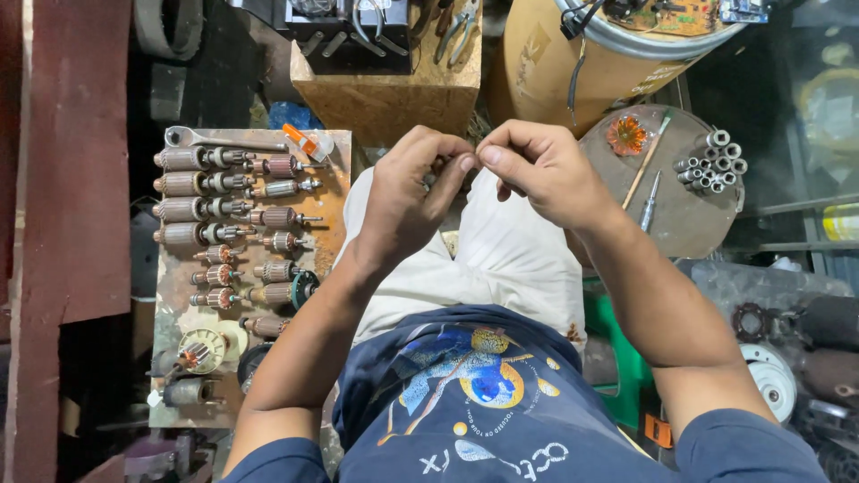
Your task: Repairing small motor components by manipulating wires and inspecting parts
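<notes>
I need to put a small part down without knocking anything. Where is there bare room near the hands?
The round metal lid has a bare lower half, bordered by the screwdriver and the cluster of metal sleeves. The wooden block has a bare front strip below the pliers. The board of motor armatures is crowded.

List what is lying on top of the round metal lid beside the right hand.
On the round lid: an orange coil, a thin stick, a screwdriver, clustered metal sleeves. The right hand covers its near-left edge.
</notes>
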